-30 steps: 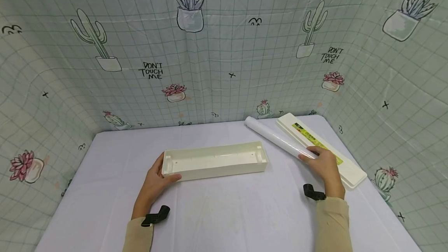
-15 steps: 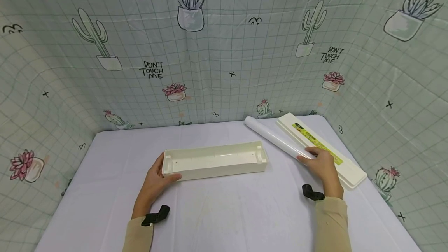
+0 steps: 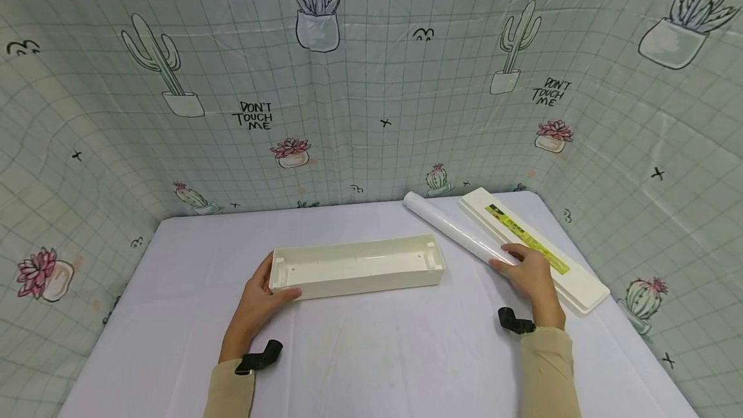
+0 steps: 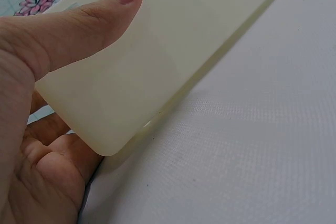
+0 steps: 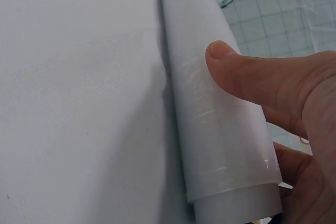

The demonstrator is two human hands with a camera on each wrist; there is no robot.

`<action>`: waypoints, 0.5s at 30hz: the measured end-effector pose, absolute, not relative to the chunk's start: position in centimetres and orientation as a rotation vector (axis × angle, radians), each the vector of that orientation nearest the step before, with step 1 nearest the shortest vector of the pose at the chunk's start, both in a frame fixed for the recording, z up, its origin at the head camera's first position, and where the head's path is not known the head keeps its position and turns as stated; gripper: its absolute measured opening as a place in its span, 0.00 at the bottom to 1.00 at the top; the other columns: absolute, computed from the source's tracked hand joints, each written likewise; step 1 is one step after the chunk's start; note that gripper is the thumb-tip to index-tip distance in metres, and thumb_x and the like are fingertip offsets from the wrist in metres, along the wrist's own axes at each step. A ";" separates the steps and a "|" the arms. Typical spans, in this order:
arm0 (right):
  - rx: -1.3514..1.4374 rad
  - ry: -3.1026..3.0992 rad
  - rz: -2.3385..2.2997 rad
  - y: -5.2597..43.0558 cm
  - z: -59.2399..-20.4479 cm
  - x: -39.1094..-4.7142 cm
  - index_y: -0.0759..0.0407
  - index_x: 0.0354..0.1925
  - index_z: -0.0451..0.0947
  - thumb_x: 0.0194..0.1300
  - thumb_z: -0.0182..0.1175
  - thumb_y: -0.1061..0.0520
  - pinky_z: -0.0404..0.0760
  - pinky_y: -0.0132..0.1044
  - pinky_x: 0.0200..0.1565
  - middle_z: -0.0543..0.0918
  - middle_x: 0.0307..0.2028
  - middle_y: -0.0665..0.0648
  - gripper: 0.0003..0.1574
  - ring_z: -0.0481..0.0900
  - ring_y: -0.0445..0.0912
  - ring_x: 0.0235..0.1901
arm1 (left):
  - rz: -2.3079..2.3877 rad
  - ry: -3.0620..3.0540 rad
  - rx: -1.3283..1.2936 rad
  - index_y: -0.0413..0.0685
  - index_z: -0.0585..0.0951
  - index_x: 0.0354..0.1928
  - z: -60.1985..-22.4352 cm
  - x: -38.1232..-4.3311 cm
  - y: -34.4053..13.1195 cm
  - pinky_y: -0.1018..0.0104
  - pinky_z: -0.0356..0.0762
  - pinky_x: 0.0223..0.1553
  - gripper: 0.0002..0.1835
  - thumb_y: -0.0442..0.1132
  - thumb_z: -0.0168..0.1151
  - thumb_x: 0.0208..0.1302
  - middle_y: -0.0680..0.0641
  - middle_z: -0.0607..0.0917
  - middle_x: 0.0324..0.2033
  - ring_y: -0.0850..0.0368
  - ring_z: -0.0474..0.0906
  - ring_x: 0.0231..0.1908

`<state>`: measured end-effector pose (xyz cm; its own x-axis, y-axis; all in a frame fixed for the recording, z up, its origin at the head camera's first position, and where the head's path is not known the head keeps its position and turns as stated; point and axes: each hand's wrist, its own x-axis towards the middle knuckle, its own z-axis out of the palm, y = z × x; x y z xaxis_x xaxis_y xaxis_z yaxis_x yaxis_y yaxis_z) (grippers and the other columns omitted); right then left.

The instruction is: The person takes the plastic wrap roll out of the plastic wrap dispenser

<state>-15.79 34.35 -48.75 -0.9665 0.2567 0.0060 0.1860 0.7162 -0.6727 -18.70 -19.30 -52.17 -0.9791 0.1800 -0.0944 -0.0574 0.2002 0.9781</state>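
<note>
A long cream plastic box (image 3: 354, 286), open at the top with nothing inside, lies in the middle of the table. My left hand (image 3: 258, 295) grips its left end, thumb along the front wall and fingers behind the end; the left wrist view shows the thumb flat on the box wall (image 4: 157, 51). To the right, my right hand (image 3: 531, 273) holds the near end of a roll of cling film (image 3: 458, 231), thumb on one side and fingers round the other. In the right wrist view the end of the roll's core (image 5: 239, 205) sticks out past the film.
Just right of the roll lies a long cream lid (image 3: 580, 286) with a yellow-green label (image 3: 525, 237), slanting the same way. A white cloth (image 3: 360, 353) covers the table. Behind and at both sides hang grid-patterned curtains (image 3: 360, 82) printed with cacti.
My right hand has shifted slightly left, and the roll of cling film has moved a little left with it, away from the lid. The left hand and the box have stayed put.
</note>
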 end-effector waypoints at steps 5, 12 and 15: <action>-0.384 -2.809 1.108 34.2 -48.8 -15.9 0.67 0.64 0.77 0.66 0.71 0.46 0.68 0.61 0.67 0.78 0.63 0.73 0.37 0.71 0.66 0.66 | 1.864 2.291 0.116 0.54 0.45 0.84 -52.2 -18.7 -19.4 0.89 0.64 0.56 0.62 0.41 0.79 0.58 0.44 0.55 0.81 0.46 0.54 0.79; -0.377 -2.808 1.090 34.3 -49.2 -15.9 0.67 0.64 0.77 0.66 0.71 0.46 0.69 0.61 0.67 0.79 0.62 0.73 0.37 0.72 0.66 0.66 | 1.852 2.304 0.112 0.53 0.45 0.84 -52.2 -18.8 -19.4 0.89 0.63 0.57 0.62 0.41 0.79 0.58 0.44 0.56 0.81 0.46 0.54 0.79; -0.380 -2.812 1.090 34.2 -49.2 -16.0 0.67 0.65 0.77 0.66 0.71 0.46 0.68 0.61 0.67 0.78 0.63 0.73 0.37 0.71 0.67 0.66 | 1.845 2.305 0.107 0.52 0.45 0.84 -52.2 -18.8 -19.4 0.89 0.63 0.56 0.62 0.42 0.79 0.58 0.44 0.56 0.81 0.46 0.54 0.79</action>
<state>-15.99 34.23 -49.18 -0.9637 0.2669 0.0047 0.1940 0.7123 -0.6746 -18.80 -19.42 -52.18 -0.9799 0.1724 -0.1001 -0.0600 0.2239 0.9728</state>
